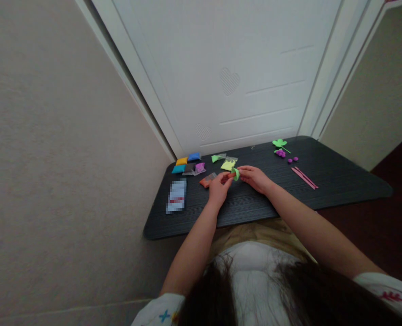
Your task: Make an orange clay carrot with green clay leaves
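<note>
Above the table, my left hand (218,189) pinches a small orange-red piece of modelling clay (232,174). Bright green clay (236,174) sits at its right end, curved like a leaf. My right hand (254,178) has its thumb and fingertips closed on that green clay. Beside my left hand lies a clear bag of orange clay (206,182). Just beyond the hands is a bag of yellow-green clay (228,164), with a bag of green clay (217,158) behind it. The fingers partly cover the piece, so its full shape is hidden.
At the back left lie bags of blue (194,156), yellow (181,161), teal (179,169), dark (189,168) and purple clay (200,167). A blurred packet (176,196) is nearer. Rightward are a green clay leaf (279,143), purple clay balls (280,154) and pink sticks (304,178). A door (255,68) borders the table (350,183).
</note>
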Demonstrator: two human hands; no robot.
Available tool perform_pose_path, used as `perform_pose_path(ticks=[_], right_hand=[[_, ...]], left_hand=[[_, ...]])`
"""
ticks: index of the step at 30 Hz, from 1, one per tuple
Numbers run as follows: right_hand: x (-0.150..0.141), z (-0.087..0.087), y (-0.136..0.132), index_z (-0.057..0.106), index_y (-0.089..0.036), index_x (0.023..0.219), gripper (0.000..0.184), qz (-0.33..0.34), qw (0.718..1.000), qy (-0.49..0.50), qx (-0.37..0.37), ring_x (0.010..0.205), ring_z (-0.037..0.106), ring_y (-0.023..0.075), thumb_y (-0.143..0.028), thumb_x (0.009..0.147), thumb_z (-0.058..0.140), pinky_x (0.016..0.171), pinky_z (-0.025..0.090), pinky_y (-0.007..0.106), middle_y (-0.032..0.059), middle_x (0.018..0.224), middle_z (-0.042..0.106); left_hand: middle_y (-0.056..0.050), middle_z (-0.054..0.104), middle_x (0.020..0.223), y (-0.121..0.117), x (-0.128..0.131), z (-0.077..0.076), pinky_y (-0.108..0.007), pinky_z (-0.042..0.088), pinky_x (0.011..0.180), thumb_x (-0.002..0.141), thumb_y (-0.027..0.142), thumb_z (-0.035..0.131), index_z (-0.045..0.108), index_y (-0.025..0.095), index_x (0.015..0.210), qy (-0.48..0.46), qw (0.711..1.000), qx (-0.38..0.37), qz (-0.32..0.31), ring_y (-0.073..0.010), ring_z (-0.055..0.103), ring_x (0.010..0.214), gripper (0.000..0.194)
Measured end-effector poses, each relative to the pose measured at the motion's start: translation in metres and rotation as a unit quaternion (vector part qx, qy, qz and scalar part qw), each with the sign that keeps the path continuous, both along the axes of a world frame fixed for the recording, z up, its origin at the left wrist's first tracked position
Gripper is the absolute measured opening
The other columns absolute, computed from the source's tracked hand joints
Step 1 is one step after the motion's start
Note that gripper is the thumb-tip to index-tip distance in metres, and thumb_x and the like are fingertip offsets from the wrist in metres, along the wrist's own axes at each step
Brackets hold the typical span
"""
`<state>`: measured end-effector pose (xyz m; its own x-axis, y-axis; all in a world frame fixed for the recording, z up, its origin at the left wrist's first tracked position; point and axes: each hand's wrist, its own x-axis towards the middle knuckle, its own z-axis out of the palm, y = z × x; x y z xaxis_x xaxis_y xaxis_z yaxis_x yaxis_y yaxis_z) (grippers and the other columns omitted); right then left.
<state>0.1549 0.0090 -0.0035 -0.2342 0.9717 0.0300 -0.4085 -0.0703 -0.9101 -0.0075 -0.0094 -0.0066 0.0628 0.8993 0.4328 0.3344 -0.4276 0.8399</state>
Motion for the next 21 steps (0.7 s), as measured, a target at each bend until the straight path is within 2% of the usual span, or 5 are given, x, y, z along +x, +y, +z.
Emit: perform_pose_path(ticks=[4, 12, 21], right_hand=[[0.0002, 0.0001, 0.0004, 0.064, -0.019, 0.082, 0.022, 0.001, 1.0, -0.003, -0.002, 0.073, 0.055, 0.0101, -0.027, 0.062, 0.068, 0.067, 0.04, 0.024, 0.0009, 0.08, 0.063], [0.0002, 0.0, 0.0008, 0.064, -0.019, 0.082, 0.022, 0.0, 1.0, -0.005, -0.002, 0.072, 0.055, 0.0096, -0.027, 0.062, 0.068, 0.067, 0.04, 0.023, 0.0005, 0.079, 0.063], [-0.0011, 0.0014, -0.0013, 0.064, -0.019, 0.081, 0.023, 0.005, 1.0, -0.007, 0.002, 0.071, 0.055, 0.01, -0.026, 0.06, 0.069, 0.068, 0.04, 0.025, 0.0007, 0.079, 0.064]], left_hand=[[-0.006, 0.064, 0.089, -0.0011, -0.0004, 0.0026, -0.031, 0.046, 0.077, 0.071, 0.028, 0.057, 0.06, 0.016, 0.092, 0.024, 1.0, 0.006, 0.016, -0.015, 0.06, 0.079, 0.024], [-0.006, 0.063, 0.091, -0.0027, 0.0007, 0.004, -0.03, 0.046, 0.074, 0.069, 0.027, 0.058, 0.058, 0.016, 0.095, 0.04, 0.999, 0.012, 0.012, -0.0145, 0.059, 0.077, 0.028], [-0.005, 0.062, 0.09, -0.004, 0.0002, 0.0049, -0.028, 0.044, 0.07, 0.071, 0.025, 0.055, 0.058, 0.017, 0.094, 0.061, 0.997, 0.032, 0.017, -0.0147, 0.056, 0.074, 0.025]])
